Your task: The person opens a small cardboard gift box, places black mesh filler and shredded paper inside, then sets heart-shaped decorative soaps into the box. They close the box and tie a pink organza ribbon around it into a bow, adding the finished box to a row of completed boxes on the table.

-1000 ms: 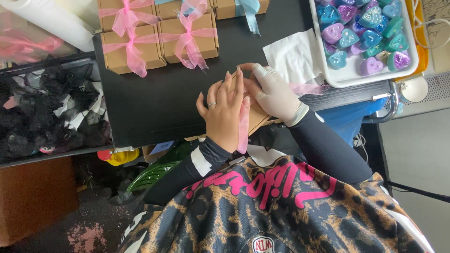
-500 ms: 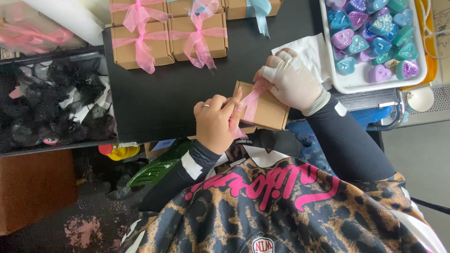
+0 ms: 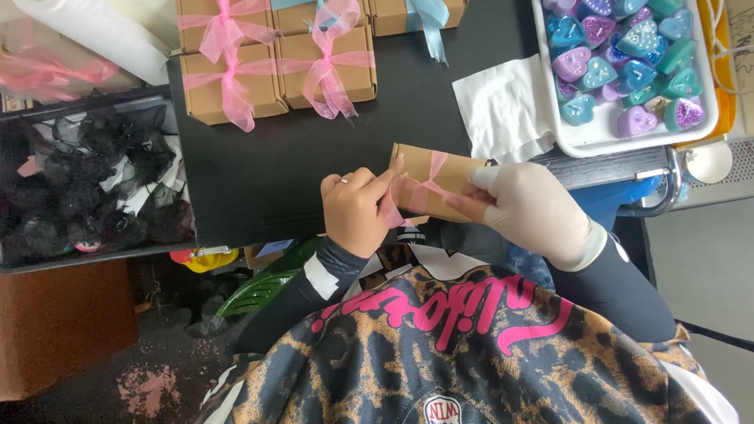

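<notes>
The left hand and the gloved right hand now pinch the pink ribbon around the brown box held between them, which has turned since a moment ago.

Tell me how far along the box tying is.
Done: several boxes at the table's far edge already carry ribbon bows, pink and light blue. In hand: the left hand and gloved right hand hold one box with a pink ribbon crossing it, no bow visible yet. Left: a tray of heart-shaped pieces sits unboxed; how many boxes remain isn't visible.
</notes>
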